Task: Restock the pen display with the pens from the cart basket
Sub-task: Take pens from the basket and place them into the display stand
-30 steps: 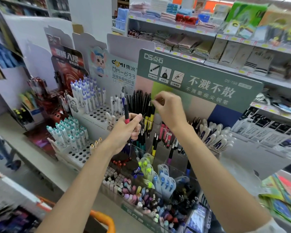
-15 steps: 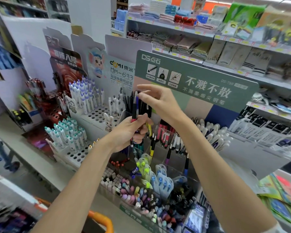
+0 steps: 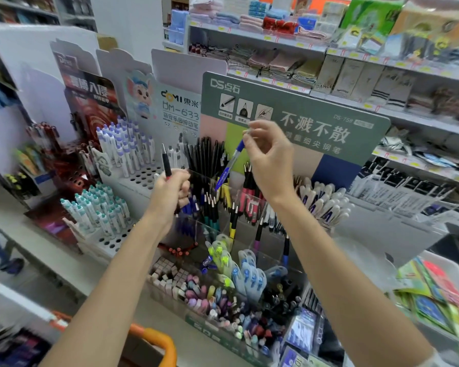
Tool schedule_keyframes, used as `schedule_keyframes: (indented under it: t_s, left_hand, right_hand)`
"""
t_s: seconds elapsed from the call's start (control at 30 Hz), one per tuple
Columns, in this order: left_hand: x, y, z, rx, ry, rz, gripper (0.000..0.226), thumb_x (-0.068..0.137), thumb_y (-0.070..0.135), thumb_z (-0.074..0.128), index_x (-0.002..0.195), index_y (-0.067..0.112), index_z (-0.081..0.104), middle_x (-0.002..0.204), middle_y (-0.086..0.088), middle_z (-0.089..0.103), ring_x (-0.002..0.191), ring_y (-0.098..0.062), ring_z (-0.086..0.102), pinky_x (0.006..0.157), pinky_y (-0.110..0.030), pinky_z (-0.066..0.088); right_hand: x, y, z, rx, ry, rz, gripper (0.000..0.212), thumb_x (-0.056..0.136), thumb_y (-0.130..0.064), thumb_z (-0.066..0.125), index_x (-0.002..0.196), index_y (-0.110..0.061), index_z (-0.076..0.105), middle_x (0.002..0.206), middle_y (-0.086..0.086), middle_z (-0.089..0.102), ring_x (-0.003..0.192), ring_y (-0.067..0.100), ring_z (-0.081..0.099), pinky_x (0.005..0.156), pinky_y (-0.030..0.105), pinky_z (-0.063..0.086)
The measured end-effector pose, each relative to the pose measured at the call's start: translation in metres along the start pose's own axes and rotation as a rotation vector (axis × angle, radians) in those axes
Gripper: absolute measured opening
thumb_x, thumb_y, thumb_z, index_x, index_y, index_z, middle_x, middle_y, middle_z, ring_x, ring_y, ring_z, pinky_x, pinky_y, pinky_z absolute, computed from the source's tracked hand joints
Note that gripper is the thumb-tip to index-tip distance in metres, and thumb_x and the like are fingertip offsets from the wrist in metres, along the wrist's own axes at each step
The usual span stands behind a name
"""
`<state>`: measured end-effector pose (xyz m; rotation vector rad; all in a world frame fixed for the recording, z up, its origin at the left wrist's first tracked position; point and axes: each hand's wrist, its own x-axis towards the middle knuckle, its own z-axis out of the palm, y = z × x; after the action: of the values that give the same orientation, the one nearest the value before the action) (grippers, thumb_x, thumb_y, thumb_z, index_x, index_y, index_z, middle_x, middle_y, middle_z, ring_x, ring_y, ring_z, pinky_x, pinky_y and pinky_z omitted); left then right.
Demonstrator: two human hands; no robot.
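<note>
I have a blue pen [image 3: 229, 165] pinched in the right hand [image 3: 270, 160], above the pen display [image 3: 297, 107]
The pen hangs slanted from my thumb and fingertips, which hold its upper end; its lower end points down-left over the clear compartments, near the black pens [image 3: 207, 152] standing there. My left hand [image 3: 171, 192] is curled round a bunch of pens [image 3: 166, 161], lower and to the left, apart from the right. An orange cart handle [image 3: 157, 337] shows below

We record a pale shelf [image 3: 64, 260] carrying, left to right, a red pen stand [image 3: 72, 178], white perforated pen stands [image 3: 143, 176], a clear compartmented pen display [image 3: 269, 258] and a grey cardboard stand [image 3: 382, 234]
</note>
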<state>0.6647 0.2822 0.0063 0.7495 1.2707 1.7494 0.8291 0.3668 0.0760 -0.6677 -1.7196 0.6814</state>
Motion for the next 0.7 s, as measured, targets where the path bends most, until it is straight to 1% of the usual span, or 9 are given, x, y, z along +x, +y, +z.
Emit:
schedule_keyframes:
  t_s: [0.07,0.1,0.17,0.23,0.4,0.47,0.6,0.63,0.7]
  left_hand:
    - [-0.002,0.001,-0.007,-0.168,0.007,-0.033,0.005,0.082,0.013,0.043,0.079,0.016,0.043,0.062,0.001,0.041,0.05,-0.008,0.031,0.041,-0.017,0.026]
    - [-0.003,0.0,-0.01,-0.192,0.005,-0.045,0.01,0.084,0.01,0.037,0.078,0.016,0.042,0.062,0.0,0.041,0.051,-0.009,0.032,0.043,-0.018,0.027]
    - [-0.007,-0.002,-0.016,-0.127,0.005,-0.047,0.023,0.092,0.004,0.03,0.078,0.017,0.042,0.062,0.001,0.044,0.055,-0.011,0.035,0.048,-0.021,0.03]
    - [-0.01,-0.003,-0.02,-0.057,0.01,-0.022,0.027,0.099,0.004,0.03,0.081,0.018,0.045,0.061,0.003,0.048,0.057,-0.012,0.04,0.051,-0.021,0.033]
    - [-0.015,-0.009,-0.033,0.037,0.037,0.026,0.022,0.107,0.015,0.035,0.098,0.014,0.055,0.063,0.004,0.046,0.054,-0.01,0.038,0.055,-0.026,0.035]
    - [-0.018,-0.008,-0.037,0.045,0.032,0.032,0.02,0.107,0.013,0.036,0.105,0.009,0.055,0.062,0.004,0.045,0.052,-0.009,0.037,0.054,-0.025,0.033]
    - [-0.022,-0.002,-0.041,0.079,0.055,0.038,0.022,0.107,0.011,0.036,0.111,0.003,0.056,0.061,0.005,0.045,0.051,-0.008,0.036,0.052,-0.022,0.033]
    - [-0.023,-0.001,-0.041,0.085,0.053,0.039,0.022,0.107,0.011,0.036,0.11,0.004,0.056,0.061,0.005,0.045,0.051,-0.008,0.036,0.053,-0.022,0.033]
    - [-0.024,0.0,-0.037,0.096,0.038,0.034,0.021,0.107,0.011,0.035,0.106,0.007,0.056,0.061,0.005,0.045,0.05,-0.007,0.036,0.054,-0.024,0.032]
  right_hand:
    - [-0.011,0.005,0.013,-0.04,-0.036,-0.02,0.019,0.091,-0.001,0.066,0.11,-0.005,0.066,0.094,0.001,0.068,0.085,0.006,0.065,0.08,0.02,0.054]
    - [-0.015,0.008,0.02,-0.063,-0.052,-0.034,0.019,0.091,-0.002,0.067,0.11,-0.005,0.066,0.094,0.0,0.068,0.085,0.006,0.064,0.081,0.02,0.054]
    - [-0.023,0.013,0.034,-0.101,-0.095,-0.053,0.019,0.091,-0.003,0.067,0.109,-0.005,0.066,0.093,-0.001,0.068,0.084,0.007,0.064,0.082,0.02,0.054]
    - [-0.03,0.017,0.046,-0.131,-0.14,-0.075,0.019,0.091,-0.003,0.067,0.11,-0.005,0.066,0.094,0.001,0.068,0.085,0.011,0.064,0.083,0.021,0.054]
    - [-0.043,0.033,0.067,-0.228,-0.216,-0.112,0.018,0.092,-0.005,0.066,0.111,-0.005,0.066,0.096,0.003,0.068,0.085,0.014,0.063,0.082,0.033,0.055]
    - [-0.043,0.031,0.066,-0.2,-0.162,-0.123,0.019,0.092,-0.005,0.066,0.112,-0.004,0.067,0.097,0.003,0.069,0.086,0.012,0.063,0.082,0.03,0.055]
    - [-0.021,0.019,0.059,-0.108,0.086,-0.153,0.019,0.094,-0.004,0.064,0.113,-0.002,0.066,0.099,0.006,0.069,0.087,0.011,0.063,0.083,0.02,0.052]
    - [-0.015,0.018,0.059,-0.112,0.096,-0.163,0.02,0.094,-0.004,0.064,0.113,-0.002,0.066,0.099,0.006,0.069,0.087,0.01,0.063,0.083,0.02,0.052]
    - [-0.009,0.019,0.063,-0.158,0.025,-0.183,0.019,0.093,-0.004,0.064,0.112,-0.002,0.066,0.098,0.006,0.069,0.086,0.01,0.062,0.083,0.022,0.053]
